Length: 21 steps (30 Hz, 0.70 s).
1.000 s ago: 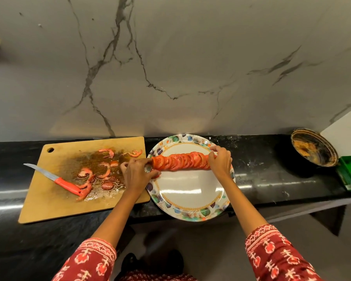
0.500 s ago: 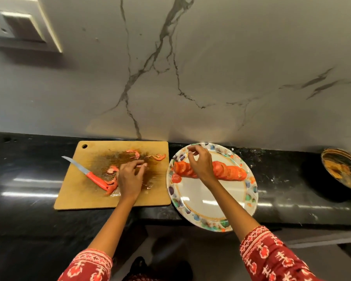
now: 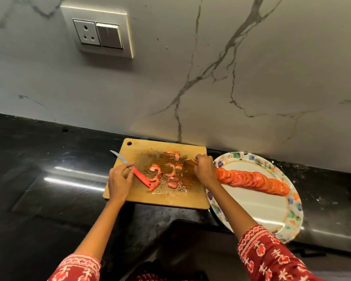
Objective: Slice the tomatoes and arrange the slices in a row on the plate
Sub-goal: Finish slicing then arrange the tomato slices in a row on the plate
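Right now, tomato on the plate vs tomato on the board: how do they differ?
The tomato slices on the plate are round discs overlapped in one neat diagonal row; the tomato scraps on the cutting board are curled strips and odd bits, scattered apart. The plate around the row looks dry; the cutting board under the scraps is wet with juice. The right hand pinches a scrap; neither hand touches the row. Both are cut red tomato.
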Motion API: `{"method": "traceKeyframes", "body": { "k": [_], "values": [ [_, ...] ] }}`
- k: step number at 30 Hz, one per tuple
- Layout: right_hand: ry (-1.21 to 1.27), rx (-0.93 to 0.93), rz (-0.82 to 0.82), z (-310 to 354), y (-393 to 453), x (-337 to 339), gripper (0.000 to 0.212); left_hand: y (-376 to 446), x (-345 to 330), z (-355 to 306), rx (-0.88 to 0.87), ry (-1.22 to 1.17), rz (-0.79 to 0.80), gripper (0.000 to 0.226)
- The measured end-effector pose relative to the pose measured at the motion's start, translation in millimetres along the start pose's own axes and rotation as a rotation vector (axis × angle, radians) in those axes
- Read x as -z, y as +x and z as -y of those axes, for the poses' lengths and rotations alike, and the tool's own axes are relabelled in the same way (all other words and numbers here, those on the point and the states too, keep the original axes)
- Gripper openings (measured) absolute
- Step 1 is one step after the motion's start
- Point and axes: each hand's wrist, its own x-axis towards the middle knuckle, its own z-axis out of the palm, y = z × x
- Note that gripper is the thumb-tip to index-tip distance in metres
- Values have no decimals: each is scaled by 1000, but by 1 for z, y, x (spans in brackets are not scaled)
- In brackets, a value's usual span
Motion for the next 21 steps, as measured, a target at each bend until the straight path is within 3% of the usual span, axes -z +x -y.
{"method": "traceKeyframes", "body": {
  "k": [9,17,21],
  "values": [
    [-71,25,168,18,5,1,22,0,-9,1,-52,44,85,19],
    [68,77,43,8,-11,6,23,2,-21,-12,-72,0,105,19],
    [-47,109,115,8,-10,4,34,3,-27,-19,-83,-10,112,19]
  ]
}}
